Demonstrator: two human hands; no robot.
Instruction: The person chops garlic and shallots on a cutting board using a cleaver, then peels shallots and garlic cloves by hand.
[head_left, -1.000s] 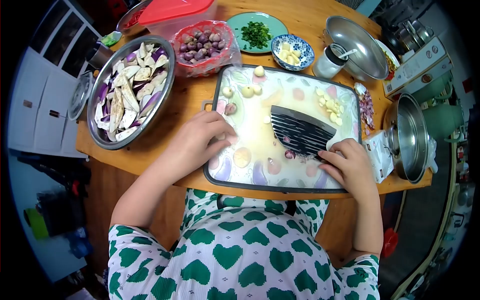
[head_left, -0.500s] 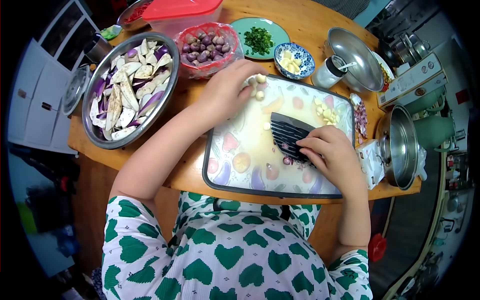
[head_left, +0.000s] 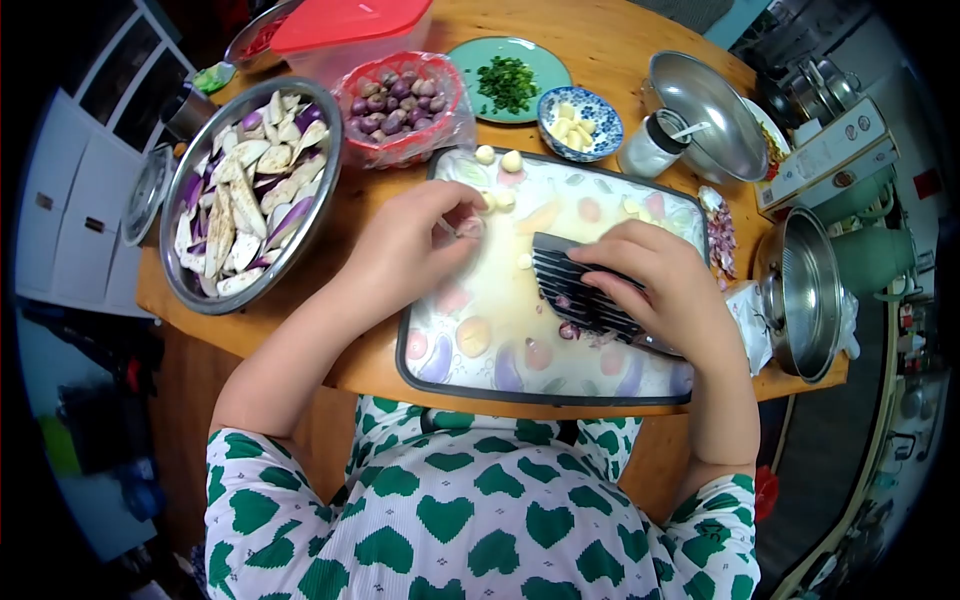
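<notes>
My left hand (head_left: pixel 425 235) is over the left part of the patterned cutting board (head_left: pixel 450 350), its fingers curled together. Something pale and blurred shows at its fingertips; I cannot make out what. Right by those fingers lie garlic cloves (head_left: pixel 504 200), with more whole cloves (head_left: pixel 512 161) behind. My right hand (head_left: pixel 665 285) grips a knife with a wide black ridged blade (head_left: pixel 560 275), lying low over the board. A single clove (head_left: pixel 525 261) sits left of the blade, and purple shallot bits (head_left: pixel 569 330) are at its near edge. Cut garlic (head_left: pixel 640 209) lies beyond the right hand.
Left stands a steel bowl of cut eggplant (head_left: pixel 245 200). Behind the board are a red basket of shallots (head_left: pixel 400 105), a green plate (head_left: pixel 550 70) with chopped greens, a blue-patterned bowl of garlic (head_left: pixel 580 125) and a jar (head_left: pixel 650 150). Steel bowls (head_left: pixel 705 110) and a pan (head_left: pixel 810 290) stand right.
My left hand has come back from the board's far edge toward me, and several cloves there lie differently. My right hand has stayed on the knife, with its grip slightly shifted.
</notes>
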